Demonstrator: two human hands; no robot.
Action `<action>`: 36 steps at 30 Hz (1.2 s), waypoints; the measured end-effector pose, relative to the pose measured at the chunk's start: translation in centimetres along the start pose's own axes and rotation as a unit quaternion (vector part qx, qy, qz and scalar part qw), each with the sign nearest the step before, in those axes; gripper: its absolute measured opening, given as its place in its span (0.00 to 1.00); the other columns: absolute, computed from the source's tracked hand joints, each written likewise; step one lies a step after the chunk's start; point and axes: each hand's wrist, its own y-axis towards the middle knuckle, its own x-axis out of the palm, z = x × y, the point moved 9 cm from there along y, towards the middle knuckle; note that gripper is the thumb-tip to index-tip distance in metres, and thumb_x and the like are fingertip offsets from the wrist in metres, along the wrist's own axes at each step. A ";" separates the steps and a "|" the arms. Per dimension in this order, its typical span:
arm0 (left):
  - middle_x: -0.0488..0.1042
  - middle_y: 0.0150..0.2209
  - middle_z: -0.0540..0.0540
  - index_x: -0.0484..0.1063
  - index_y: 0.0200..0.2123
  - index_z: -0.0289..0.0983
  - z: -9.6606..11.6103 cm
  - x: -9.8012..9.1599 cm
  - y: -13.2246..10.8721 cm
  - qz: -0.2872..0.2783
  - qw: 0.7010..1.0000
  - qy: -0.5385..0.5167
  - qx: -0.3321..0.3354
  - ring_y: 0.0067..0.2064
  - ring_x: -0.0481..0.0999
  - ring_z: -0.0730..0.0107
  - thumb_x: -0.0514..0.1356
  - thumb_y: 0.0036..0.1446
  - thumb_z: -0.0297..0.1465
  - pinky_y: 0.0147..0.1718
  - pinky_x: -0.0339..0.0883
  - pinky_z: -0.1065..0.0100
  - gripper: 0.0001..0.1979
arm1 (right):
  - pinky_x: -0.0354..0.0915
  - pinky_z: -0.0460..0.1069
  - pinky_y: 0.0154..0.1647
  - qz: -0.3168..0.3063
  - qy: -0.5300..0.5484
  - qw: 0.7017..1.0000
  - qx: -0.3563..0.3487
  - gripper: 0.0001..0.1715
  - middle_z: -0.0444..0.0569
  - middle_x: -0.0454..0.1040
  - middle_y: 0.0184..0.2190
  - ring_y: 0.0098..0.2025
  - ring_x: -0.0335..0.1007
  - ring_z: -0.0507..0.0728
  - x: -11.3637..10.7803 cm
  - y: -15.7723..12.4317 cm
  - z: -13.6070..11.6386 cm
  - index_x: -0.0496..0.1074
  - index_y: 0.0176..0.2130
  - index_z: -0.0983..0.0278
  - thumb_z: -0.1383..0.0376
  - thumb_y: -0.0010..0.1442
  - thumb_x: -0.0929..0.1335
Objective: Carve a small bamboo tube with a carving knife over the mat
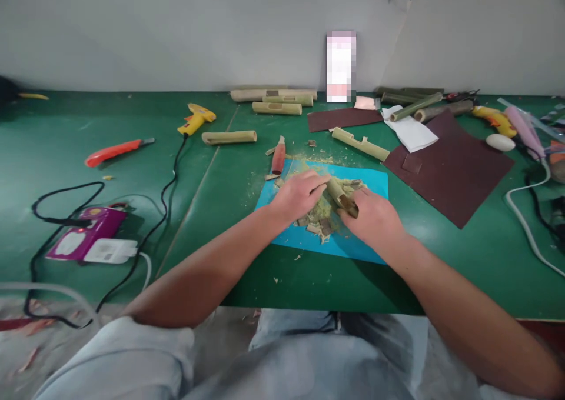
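Green table (pixel 265 285) under blue sheet (pixel 377 183)

The tube (pixel 336 189) is bamboo with a smooth, dull skin; the shavings (pixel 325 228) look dry and rough. The blue sheet (pixel 378 183) is smooth, paper or plastic unclear. The desk (pixel 233 182) has a slight gloss, the brown sheet (pixel 459 182) is matt, the glue gun (pixel 196 119) plastic, the cutter (pixel 113 153) plastic with a metal blade (pixel 148 142).
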 end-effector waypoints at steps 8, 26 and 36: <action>0.83 0.42 0.42 0.83 0.51 0.38 0.4 -1.0 0.1 0.023 0.999 -0.035 0.014 0.44 0.83 0.63 0.56 0.74 0.30 0.44 0.77 0.63 0.14 | 0.62 0.52 0.37 -0.007 0.008 1.000 0.005 0.11 0.58 0.80 0.42 0.44 0.77 0.63 0.2 0.0 0.0 0.76 0.40 0.65 0.59 0.67 0.70; 0.85 0.41 0.42 0.83 0.52 0.40 1.7 1.1 -0.3 -0.035 0.999 -0.035 0.004 0.43 0.84 0.63 0.56 0.75 0.34 0.43 0.78 0.64 0.15 | 0.58 0.52 0.34 -0.006 0.039 0.999 0.018 0.10 0.55 0.80 0.41 0.40 0.75 0.61 0.4 0.1 0.6 0.74 0.39 0.62 0.58 0.66 0.69; 0.84 0.42 0.41 0.83 0.49 0.39 1.5 0.9 -0.4 -0.039 0.999 -0.014 -0.004 0.43 0.83 0.62 0.54 0.76 0.34 0.43 0.77 0.63 0.16 | 0.58 0.52 0.34 -0.017 0.045 0.999 0.023 0.11 0.55 0.80 0.42 0.41 0.75 0.61 0.4 0.1 0.6 0.74 0.39 0.63 0.57 0.67 0.70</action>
